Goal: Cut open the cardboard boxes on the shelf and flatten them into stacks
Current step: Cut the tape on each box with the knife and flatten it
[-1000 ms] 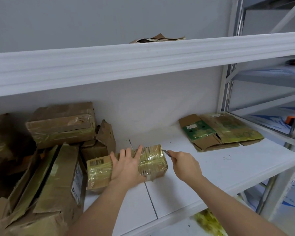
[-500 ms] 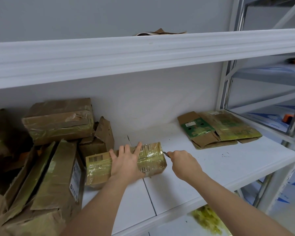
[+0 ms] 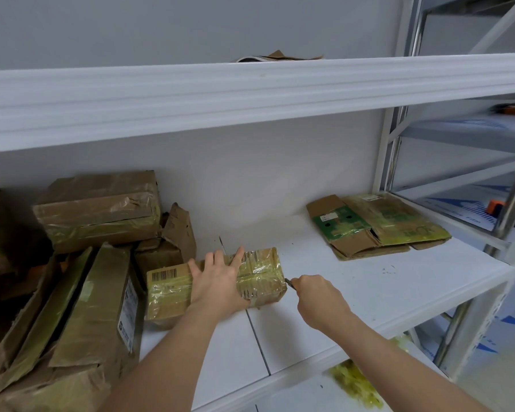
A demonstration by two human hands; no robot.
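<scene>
Head view: the left hand (image 3: 217,281) presses flat, fingers straight, on a taped box (image 3: 214,281) near the shelf's (image 3: 369,292) front edge. The right hand (image 3: 318,298) grips a knife (image 3: 289,283), its blade at the box's right end. One cut is likely under way. A small flattened stack (image 3: 378,227) lies toward the right edge; several uncut boxes (image 3: 98,209) crowd the left end, so most work remains.

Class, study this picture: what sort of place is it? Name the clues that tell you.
Probably a storeroom or packing area: white metal shelving, a pile of taped cardboard boxes, and a stack of flattened boxes.
</scene>
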